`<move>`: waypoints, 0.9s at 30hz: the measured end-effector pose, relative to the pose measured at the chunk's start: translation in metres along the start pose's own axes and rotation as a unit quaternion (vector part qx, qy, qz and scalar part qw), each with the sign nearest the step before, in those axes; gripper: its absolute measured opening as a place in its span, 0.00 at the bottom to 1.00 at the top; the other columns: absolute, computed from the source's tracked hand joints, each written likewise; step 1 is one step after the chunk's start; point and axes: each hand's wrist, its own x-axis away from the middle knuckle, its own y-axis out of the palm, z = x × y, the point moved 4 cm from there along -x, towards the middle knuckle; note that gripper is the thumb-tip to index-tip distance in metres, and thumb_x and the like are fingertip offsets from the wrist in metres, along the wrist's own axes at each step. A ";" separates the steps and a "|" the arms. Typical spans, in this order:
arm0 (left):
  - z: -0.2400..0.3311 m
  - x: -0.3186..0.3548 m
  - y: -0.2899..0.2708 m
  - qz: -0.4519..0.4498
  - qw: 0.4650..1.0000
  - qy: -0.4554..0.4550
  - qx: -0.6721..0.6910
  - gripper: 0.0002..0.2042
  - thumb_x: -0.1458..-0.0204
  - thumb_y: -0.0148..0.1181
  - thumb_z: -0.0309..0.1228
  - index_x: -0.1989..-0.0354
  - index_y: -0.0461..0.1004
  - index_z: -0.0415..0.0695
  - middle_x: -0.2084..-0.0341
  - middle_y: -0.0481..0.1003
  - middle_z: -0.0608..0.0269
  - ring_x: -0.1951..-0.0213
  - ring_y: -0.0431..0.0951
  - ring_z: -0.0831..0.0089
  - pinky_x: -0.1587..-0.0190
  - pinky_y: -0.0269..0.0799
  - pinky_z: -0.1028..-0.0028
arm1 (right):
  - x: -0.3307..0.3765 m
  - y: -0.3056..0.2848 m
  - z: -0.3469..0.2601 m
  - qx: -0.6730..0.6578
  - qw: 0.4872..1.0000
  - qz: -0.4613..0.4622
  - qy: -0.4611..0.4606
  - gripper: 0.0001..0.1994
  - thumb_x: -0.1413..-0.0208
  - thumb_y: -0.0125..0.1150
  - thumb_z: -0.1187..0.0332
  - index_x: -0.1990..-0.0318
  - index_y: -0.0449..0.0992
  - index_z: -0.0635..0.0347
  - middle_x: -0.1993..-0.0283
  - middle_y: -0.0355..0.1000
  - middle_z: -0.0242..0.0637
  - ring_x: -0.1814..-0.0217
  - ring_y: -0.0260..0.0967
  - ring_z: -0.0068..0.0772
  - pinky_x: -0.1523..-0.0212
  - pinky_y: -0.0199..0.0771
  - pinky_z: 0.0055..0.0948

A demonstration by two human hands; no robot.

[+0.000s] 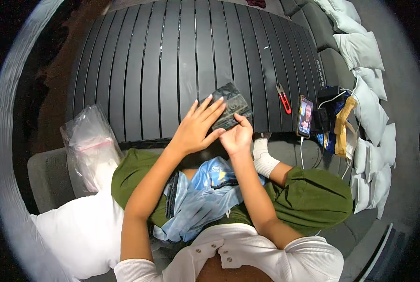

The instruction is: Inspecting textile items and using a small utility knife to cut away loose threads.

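Note:
A dark, square, flat piece with a faint grey-green pattern (234,99) lies near the front edge of the black slatted table; whether it is folded cloth or a packet I cannot tell. Across its left side rests my left hand (196,124), palm down, fingers stretched out. My right hand (237,137) grips the near right corner, thumb on top and the other fingers curled beneath, mostly hidden. Over my lap lies a crumpled light-blue patterned cloth (198,195) with dark edging, touched by neither hand.
On the black slatted table (172,56), red-handled thread snips (284,99) lie right of my hands, beside a lit phone (305,116) with a white cable. A clear plastic bag (90,141) stands at the left. White pillow-like packs (372,108) line the right-hand seat.

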 end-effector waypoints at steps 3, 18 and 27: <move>0.000 0.001 0.001 0.001 0.999 -0.002 -0.040 0.29 0.51 0.48 0.47 0.42 0.57 0.44 0.40 0.54 0.60 0.39 0.50 0.57 0.40 0.43 0.53 | -0.001 0.001 0.001 -0.019 1.000 -0.006 -0.003 0.19 0.50 0.41 0.70 0.49 0.63 0.65 0.47 0.63 0.44 0.44 0.60 0.40 0.40 0.54 0.40; 0.015 0.000 -0.009 0.013 0.998 0.052 -0.043 0.28 0.53 0.50 0.45 0.44 0.60 0.44 0.42 0.56 0.60 0.39 0.50 0.55 0.40 0.42 0.53 | -0.021 -0.005 0.011 -0.074 0.996 -0.019 0.050 0.13 0.48 0.45 0.65 0.58 0.67 0.63 0.56 0.68 0.42 0.52 0.64 0.39 0.45 0.59 0.38; 0.016 0.002 -0.016 0.075 0.996 0.045 0.003 0.22 0.52 0.51 0.38 0.48 0.66 0.46 0.45 0.61 0.59 0.40 0.54 0.55 0.40 0.46 0.54 | -0.018 0.011 0.012 -0.018 0.997 -0.057 0.052 0.15 0.50 0.46 0.64 0.58 0.67 0.64 0.58 0.69 0.42 0.56 0.67 0.39 0.50 0.64 0.35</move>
